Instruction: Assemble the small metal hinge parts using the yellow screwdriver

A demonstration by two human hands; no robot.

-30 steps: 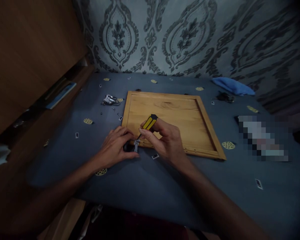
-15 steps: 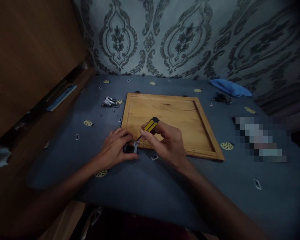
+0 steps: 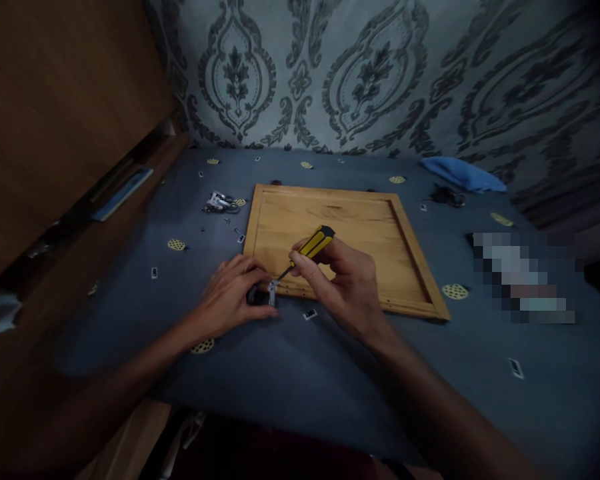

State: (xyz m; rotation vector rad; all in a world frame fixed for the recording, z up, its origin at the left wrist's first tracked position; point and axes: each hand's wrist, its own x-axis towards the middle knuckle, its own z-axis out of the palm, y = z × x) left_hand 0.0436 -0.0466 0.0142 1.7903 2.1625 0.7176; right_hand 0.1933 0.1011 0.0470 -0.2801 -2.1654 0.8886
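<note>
- right hand (image 3: 343, 283) is closed around a screwdriver (image 3: 314, 244), thumb and fingertips pinching the lower part of its yellow-and-black handle, with the butt end sticking up and away over the wooden panel (image 3: 360, 227).
- the screwdriver's thin shaft slants down and to the left, and its tip meets a small metal fitting (image 3: 271, 291) at the panel's near edge, close to the near left corner.
- left hand (image 3: 230, 297) lies low on the blue tablecloth (image 3: 280, 373), fingers curled in and fingertips pressed onto the fitting; a dark part under the palm is too hidden to name.
- the screwdriver looks light and rigid. its ribbed handle should give a sure grip, and a hold low near the shaft favours control over force.
- the fitting looks small, hard and smooth, so it would likely slip or twist unless pinched by its sides, clear of the tip.
- the panel looks stiff and fairly heavy, lying flat; its raised frame is the natural place to take hold.
- more small metal hardware (image 3: 220, 201) lies just beyond the panel's far left corner, well apart from both hands.
</note>
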